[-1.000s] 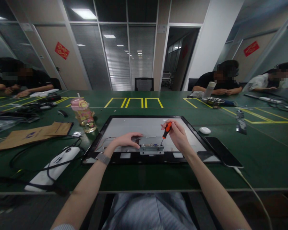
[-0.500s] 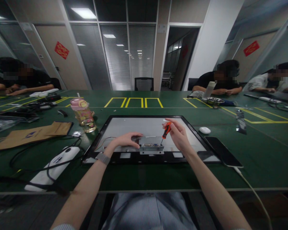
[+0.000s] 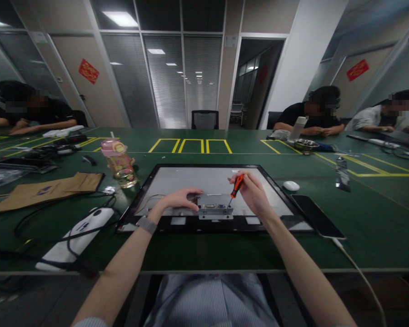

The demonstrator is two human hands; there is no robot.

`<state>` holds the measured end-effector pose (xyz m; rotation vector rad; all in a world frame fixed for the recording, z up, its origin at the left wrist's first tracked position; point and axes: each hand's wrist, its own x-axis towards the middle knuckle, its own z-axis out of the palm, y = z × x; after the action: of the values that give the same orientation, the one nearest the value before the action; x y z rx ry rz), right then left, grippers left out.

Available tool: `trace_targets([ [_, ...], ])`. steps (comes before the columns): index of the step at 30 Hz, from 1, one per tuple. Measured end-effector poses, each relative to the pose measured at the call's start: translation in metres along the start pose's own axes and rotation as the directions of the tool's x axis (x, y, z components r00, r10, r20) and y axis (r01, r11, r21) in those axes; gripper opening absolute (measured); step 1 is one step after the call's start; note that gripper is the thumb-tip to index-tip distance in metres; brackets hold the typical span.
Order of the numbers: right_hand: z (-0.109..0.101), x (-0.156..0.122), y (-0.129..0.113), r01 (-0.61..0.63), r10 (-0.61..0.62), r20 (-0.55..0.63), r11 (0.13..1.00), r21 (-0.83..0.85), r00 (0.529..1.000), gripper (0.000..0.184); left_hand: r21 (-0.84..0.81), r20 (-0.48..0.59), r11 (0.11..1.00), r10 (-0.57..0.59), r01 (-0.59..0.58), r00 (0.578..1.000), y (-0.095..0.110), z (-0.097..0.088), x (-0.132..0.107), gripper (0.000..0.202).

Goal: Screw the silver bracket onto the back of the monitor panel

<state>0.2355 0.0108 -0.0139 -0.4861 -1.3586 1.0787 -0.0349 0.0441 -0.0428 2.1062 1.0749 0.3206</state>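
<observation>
A black-framed display panel (image 3: 177,179) lies face down on the green table in front of me, its grey metal back showing. A small metal connector board (image 3: 215,209) sits near its front edge. My left hand (image 3: 180,200) lies flat on the panel, fingers stretched out and touching the board's left end. My right hand (image 3: 254,193) is closed round an orange-and-black screwdriver (image 3: 236,187), held tilted with its tip down on the board's right end.
A pink-lidded bottle (image 3: 117,163) stands left of the panel, with brown paper bags (image 3: 47,190), black cables and a white device (image 3: 78,236). A black phone (image 3: 315,215) and white mouse (image 3: 291,185) lie to the right. Three other people sit at the far side.
My right hand has shifted slightly around the screwdriver handle, whose tip stays on the board. My left hand has not moved.
</observation>
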Motion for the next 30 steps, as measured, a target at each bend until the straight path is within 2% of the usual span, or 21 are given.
trace_targets([
  [6,-0.003,0.0,0.001,-0.012,0.012,0.009,1.0,0.011,1.0,0.014,-0.022,0.0,1.0,0.019,-0.019,1.0,-0.004,0.001,0.003,0.07],
  [10,-0.001,0.0,0.0,-0.037,0.035,0.049,0.998,0.043,0.998,0.018,-0.036,0.008,0.999,0.02,-0.02,1.0,-0.003,0.0,0.002,0.069],
  [16,-0.003,0.001,0.001,0.009,-0.012,0.054,0.999,0.048,0.998,0.019,-0.007,0.007,1.0,0.01,-0.01,1.0,-0.003,0.0,0.002,0.07],
  [19,-0.006,0.0,-0.001,0.01,-0.009,0.096,1.0,-0.016,0.995,0.016,-0.007,0.006,1.0,0.028,-0.028,1.0,-0.007,0.001,0.003,0.07],
  [24,-0.009,-0.002,-0.013,-0.042,0.072,0.21,0.989,-0.142,0.975,0.028,-0.018,0.002,0.999,0.03,-0.03,1.0,-0.01,0.002,0.004,0.07],
  [27,-0.011,-0.002,-0.014,-0.011,0.045,0.165,0.979,-0.202,0.985,0.028,-0.015,-0.006,0.999,0.033,-0.033,0.999,-0.008,0.002,0.004,0.069],
  [30,-0.014,-0.001,-0.009,0.063,-0.033,0.105,0.951,-0.302,0.994,0.031,-0.017,-0.007,0.999,0.044,-0.045,0.999,-0.005,0.002,0.003,0.068],
])
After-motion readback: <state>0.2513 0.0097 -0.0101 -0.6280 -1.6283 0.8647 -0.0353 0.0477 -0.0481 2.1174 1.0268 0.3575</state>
